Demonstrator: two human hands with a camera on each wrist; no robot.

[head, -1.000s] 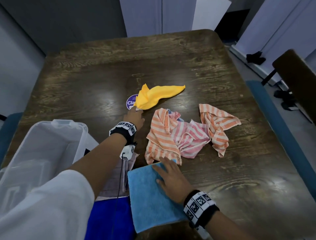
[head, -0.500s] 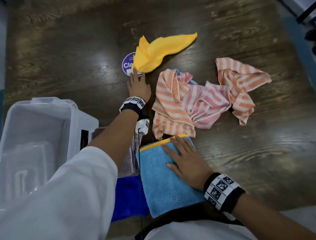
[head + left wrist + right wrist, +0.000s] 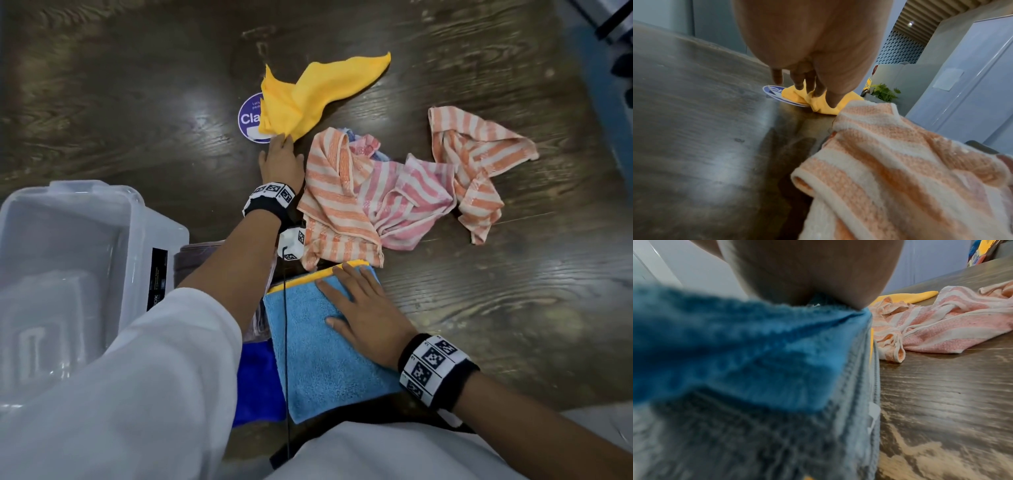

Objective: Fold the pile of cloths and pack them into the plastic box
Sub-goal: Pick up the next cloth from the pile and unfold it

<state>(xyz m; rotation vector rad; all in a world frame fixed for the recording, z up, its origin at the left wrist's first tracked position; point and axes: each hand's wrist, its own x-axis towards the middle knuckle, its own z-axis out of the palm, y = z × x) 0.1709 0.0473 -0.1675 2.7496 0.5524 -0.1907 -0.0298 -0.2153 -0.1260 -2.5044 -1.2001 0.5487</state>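
A crumpled yellow cloth (image 3: 318,89) lies mid-table, and my left hand (image 3: 282,142) reaches its near corner. In the left wrist view the fingers and thumb pinch that yellow cloth (image 3: 818,102) against the table. My right hand (image 3: 346,287) lies flat, fingers straight, on a folded light blue cloth (image 3: 318,359) near the front edge; a yellow edge (image 3: 308,279) shows beneath it. The clear plastic box (image 3: 137,219) stands open at the left. Loose orange-striped cloths (image 3: 335,202) (image 3: 479,150) and a pink-striped cloth (image 3: 414,202) lie tangled between the hands.
A round purple sticker (image 3: 248,118) sits partly under the yellow cloth. A dark blue cloth (image 3: 260,383) and a mauve one (image 3: 195,253) lie folded between the box and the light blue cloth. The dark wooden table (image 3: 513,325) stretches right.
My head has tilted down toward the table. My left hand has slid forward onto the yellow cloth's near corner. The right hand stays flat on the light blue cloth.
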